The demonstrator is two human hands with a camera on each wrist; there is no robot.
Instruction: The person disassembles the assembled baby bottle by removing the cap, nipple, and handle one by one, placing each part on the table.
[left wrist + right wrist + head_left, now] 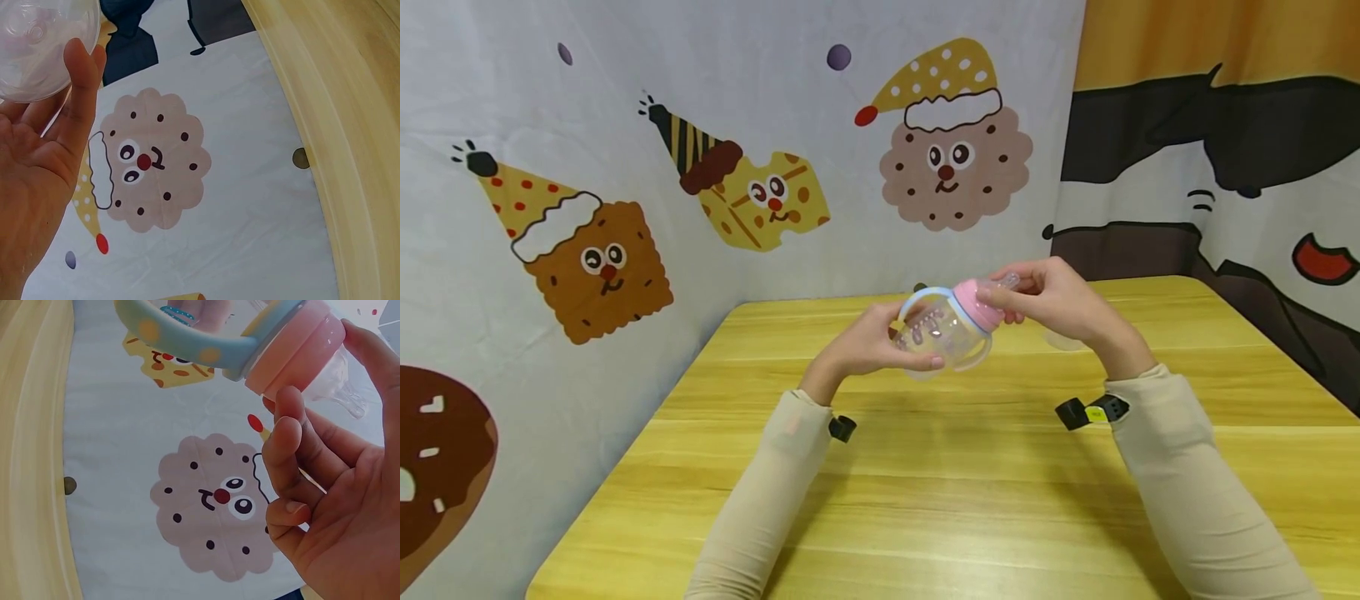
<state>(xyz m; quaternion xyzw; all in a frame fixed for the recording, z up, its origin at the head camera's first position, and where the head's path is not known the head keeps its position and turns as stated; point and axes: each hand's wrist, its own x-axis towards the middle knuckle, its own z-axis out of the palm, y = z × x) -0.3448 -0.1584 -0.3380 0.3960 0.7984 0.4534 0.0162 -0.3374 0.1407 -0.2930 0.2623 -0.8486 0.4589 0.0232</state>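
Note:
A clear baby bottle (pixel 936 333) with a pink collar (pixel 976 305), a clear nipple and pale blue handles is held tilted above the table, its nipple end toward the right. My left hand (pixel 880 342) grips the body near the base, thumb along the near side. In the left wrist view the bottle's round base (pixel 37 56) rests against the fingers. My right hand (pixel 1052 300) pinches the pink collar between thumb and fingers. From the right wrist the collar (pixel 297 353) shows between thumb and fingertips, with a blue handle (pixel 187 347) beside it.
A clear, round-edged item (pixel 1063 341) sits on the wooden table (pixel 940 500) behind the right wrist. Cloth backdrops (pixel 805 83) with cartoon prints hang along the left and far table edges. Each wrist wears a dark strap.

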